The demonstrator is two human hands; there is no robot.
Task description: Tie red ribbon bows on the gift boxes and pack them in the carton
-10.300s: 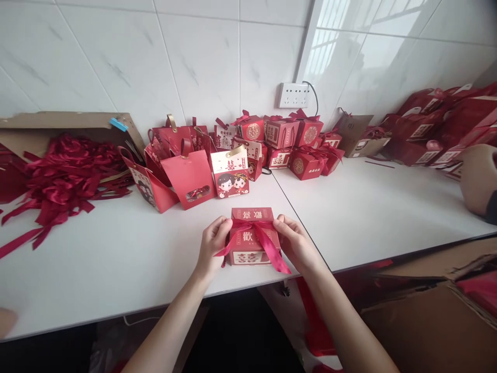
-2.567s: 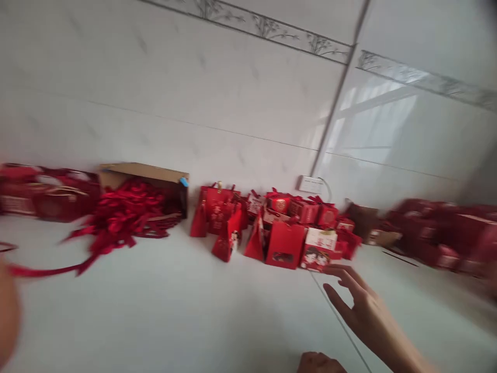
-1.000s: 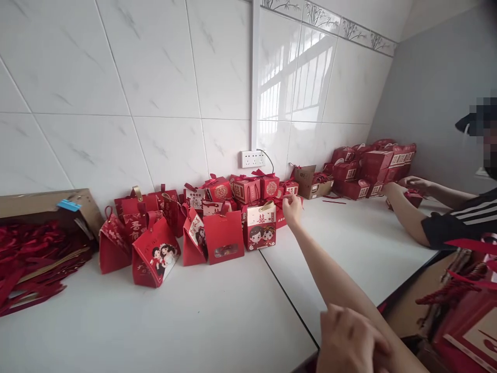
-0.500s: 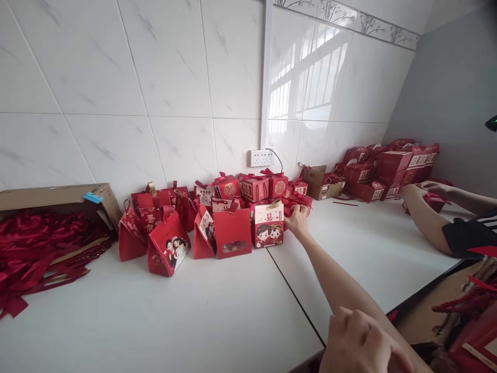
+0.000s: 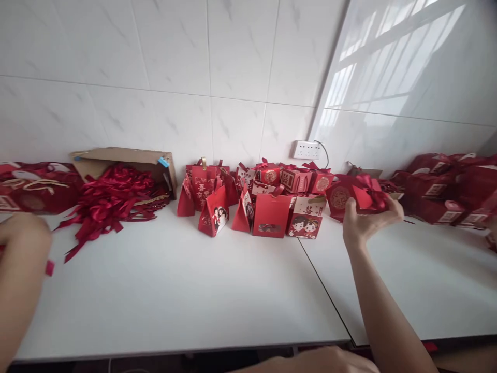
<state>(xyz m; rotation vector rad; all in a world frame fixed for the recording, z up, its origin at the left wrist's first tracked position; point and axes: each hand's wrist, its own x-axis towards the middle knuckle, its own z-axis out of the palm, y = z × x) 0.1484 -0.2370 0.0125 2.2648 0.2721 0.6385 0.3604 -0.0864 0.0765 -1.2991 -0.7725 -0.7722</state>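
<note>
My right hand [image 5: 367,221] is raised over the white table [image 5: 174,290] and closed on a small red gift box [image 5: 351,197] with a red ribbon bow [image 5: 368,184] on top. It holds the box just right of the cluster of red gift bags and boxes [image 5: 267,199] that stands against the tiled wall. Only a strip of my left hand [image 5: 314,361] shows at the bottom edge, with its fingers hidden.
A cardboard box [image 5: 124,158] spills red ribbons [image 5: 108,199] at the back left. More red boxes [image 5: 442,186] are stacked at the right. Another person's arm [image 5: 19,269] reaches in at the left edge. A wall socket [image 5: 306,149] sits behind the boxes.
My right hand has lifted a ribboned red box out of the cluster and drawn it to the right. The view has swung left, and the person at the right is out of sight.
</note>
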